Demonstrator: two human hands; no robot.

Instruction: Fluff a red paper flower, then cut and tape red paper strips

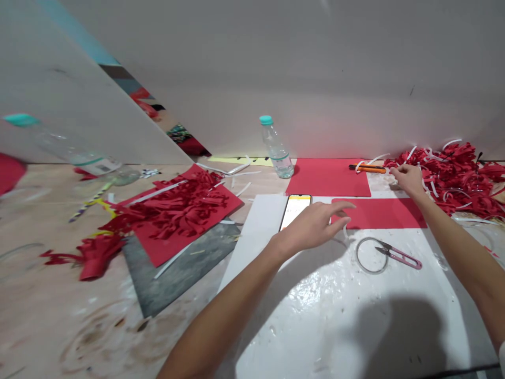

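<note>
My left hand (315, 223) hovers at the left end of a red foam strip (382, 213), its fingers apart and a phone (295, 208) just beneath and behind it. My right hand (406, 178) is beside the right end of an orange cutter (371, 169), close to the red fringed pile (453, 176). Its fingertips are pinched together; what they hold, if anything, is too small to make out. Behind the strip lies a larger red sheet (327, 177). Nearer me on the white board (307, 305) are a wire ring (360, 259) and pink-handled snips (406, 258).
A water bottle (281, 155) stands by the pale wall, and another bottle (90, 160) leans at the left. Red fringed pieces (173, 210) lie over a red sheet and a dark grey slab (177, 279). A red rolled piece (94, 258) is farther left.
</note>
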